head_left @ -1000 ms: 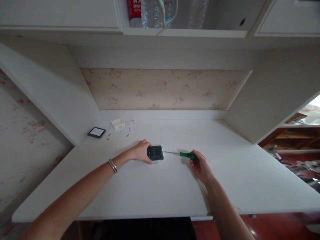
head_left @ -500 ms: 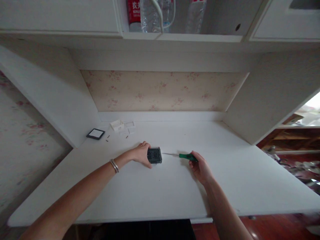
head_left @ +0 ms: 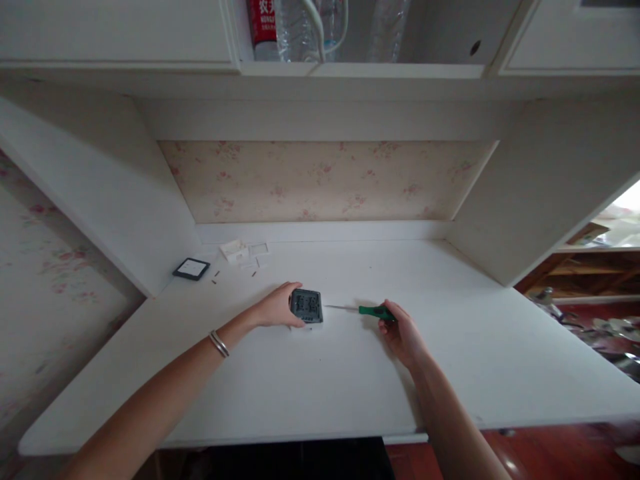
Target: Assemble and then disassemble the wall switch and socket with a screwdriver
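My left hand (head_left: pixel 278 309) grips the left side of a small dark square module (head_left: pixel 307 305) that rests on the white desk (head_left: pixel 350 373) near its middle. My right hand (head_left: pixel 403 333) is closed on the green handle of a screwdriver (head_left: pixel 361 309). Its thin metal shaft lies low over the desk and points left, the tip a short gap from the module's right edge. A metal bangle sits on my left wrist.
A black-framed square plate (head_left: pixel 191 269) lies at the back left by the side panel. Small white plastic parts (head_left: pixel 243 251) and tiny screws (head_left: pixel 216 276) lie beside it. Bottles (head_left: pixel 295 27) stand on the shelf above. The desk's front edge is close to me.
My left hand has tilted and shifted the dark module slightly back. The screwdriver and my right hand have barely moved.
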`<action>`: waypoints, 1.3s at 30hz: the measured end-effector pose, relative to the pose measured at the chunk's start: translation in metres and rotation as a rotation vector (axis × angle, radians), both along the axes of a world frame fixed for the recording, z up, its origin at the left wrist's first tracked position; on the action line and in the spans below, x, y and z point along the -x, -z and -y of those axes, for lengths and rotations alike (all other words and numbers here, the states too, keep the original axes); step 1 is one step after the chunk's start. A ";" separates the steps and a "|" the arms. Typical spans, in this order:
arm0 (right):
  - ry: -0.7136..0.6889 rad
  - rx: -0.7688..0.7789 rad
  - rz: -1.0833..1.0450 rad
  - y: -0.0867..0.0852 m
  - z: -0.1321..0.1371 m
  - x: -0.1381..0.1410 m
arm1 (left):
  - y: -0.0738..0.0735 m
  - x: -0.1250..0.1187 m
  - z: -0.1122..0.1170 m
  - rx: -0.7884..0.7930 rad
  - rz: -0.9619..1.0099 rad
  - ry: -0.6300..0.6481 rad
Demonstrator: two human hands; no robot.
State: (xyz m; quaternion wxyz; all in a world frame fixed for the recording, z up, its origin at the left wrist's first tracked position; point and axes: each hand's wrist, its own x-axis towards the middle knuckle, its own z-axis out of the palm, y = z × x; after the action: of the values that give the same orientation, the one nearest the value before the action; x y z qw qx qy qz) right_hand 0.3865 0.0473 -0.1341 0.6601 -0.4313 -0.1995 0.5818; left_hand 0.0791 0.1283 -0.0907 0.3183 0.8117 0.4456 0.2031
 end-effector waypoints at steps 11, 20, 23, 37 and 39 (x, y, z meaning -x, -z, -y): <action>-0.022 -0.035 0.235 0.008 0.001 0.007 | 0.005 0.013 0.027 0.201 0.318 -0.135; 0.007 -0.238 1.071 0.009 0.010 0.034 | 0.022 0.037 0.032 0.259 0.508 -0.189; 0.004 -0.268 1.249 0.011 0.011 0.036 | 0.030 0.052 0.023 0.241 0.547 -0.253; 0.014 -0.254 1.427 0.024 0.006 0.030 | 0.064 0.117 -0.021 -0.061 0.151 -0.468; 0.014 -0.242 1.446 0.025 0.005 0.030 | 0.066 0.116 -0.022 -0.010 0.207 -0.471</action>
State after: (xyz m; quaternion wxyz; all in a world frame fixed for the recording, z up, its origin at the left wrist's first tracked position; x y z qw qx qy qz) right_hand 0.3562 0.0418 -0.1586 0.4102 -0.6328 -0.6454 0.1217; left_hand -0.0367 0.1502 -0.1566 0.3020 0.6618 0.5865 0.3560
